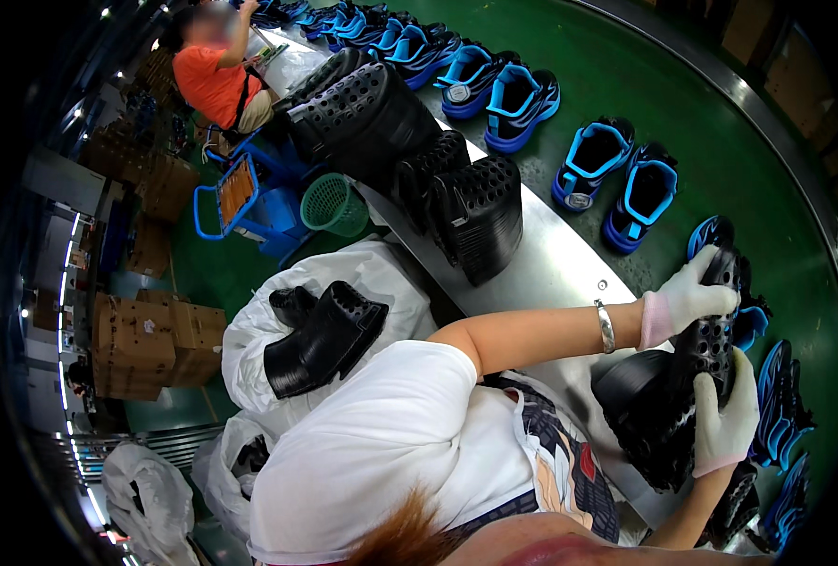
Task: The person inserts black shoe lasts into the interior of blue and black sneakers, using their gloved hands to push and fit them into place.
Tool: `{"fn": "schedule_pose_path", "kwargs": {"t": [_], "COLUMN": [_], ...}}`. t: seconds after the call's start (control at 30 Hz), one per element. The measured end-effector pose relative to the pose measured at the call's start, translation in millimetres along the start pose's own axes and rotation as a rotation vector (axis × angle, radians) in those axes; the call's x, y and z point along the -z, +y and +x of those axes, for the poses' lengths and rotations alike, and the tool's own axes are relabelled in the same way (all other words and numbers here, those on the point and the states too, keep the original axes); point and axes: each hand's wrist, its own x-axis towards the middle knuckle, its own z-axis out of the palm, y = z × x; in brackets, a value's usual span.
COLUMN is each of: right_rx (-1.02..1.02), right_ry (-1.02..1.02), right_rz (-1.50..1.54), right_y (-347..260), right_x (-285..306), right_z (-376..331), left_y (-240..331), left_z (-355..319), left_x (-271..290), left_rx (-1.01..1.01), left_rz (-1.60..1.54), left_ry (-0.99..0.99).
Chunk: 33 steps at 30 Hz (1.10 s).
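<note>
My left hand (pixel 694 298), in a white glove with a pink cuff, is closed around the upper end of a black insole (pixel 705 351) with round holes. My right hand (pixel 726 415), also gloved in white, grips lower down at the same insole, its thumb along the near edge. Under and beside it lies a stack of black insoles (pixel 631 391) on the metal ledge. Just beyond my hands, a black and blue sneaker (pixel 749 325) stands on the green conveyor belt, partly hidden by the insole and my left hand.
More sneakers (pixel 522 106) line the green belt (pixel 570 90). Nested insole stacks (pixel 480 217) stand on the metal ledge (pixel 541 259). A white sack (pixel 390 274) bears loose insoles (pixel 329 335). Left are a green basket (pixel 334 205), a blue cart (pixel 268 212), cartons (pixel 136 344) and a person in orange (pixel 213 85).
</note>
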Motion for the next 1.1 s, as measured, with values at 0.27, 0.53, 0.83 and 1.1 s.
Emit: {"fn": "schedule_pose_path", "kwargs": {"t": [0.27,0.53,0.83,1.1], "right_rx": [-0.016,-0.029,-0.046,-0.125], "right_ry": [-0.012,-0.030,-0.060,-0.215], "right_rz": [0.011,-0.018,-0.016,-0.137], "right_y": [-2.4,-10.8,6.2,32.1], "right_x": [-2.9,-18.7,-18.8,5.2], "right_z": [1.5,21.9,52.3,65.8], "left_y": [-1.4,-1.7,2.3,-30.3], "left_z": [3.9,17.9,43.6,47.2], "left_x": [-9.7,12.2,4.5,59.8], "left_rx": [-0.231,-0.264,-0.114,0.099], "left_rz": [0.198,0.385,0.130,0.514], "left_ry": [0.091,0.182,0.184,0.167]}}
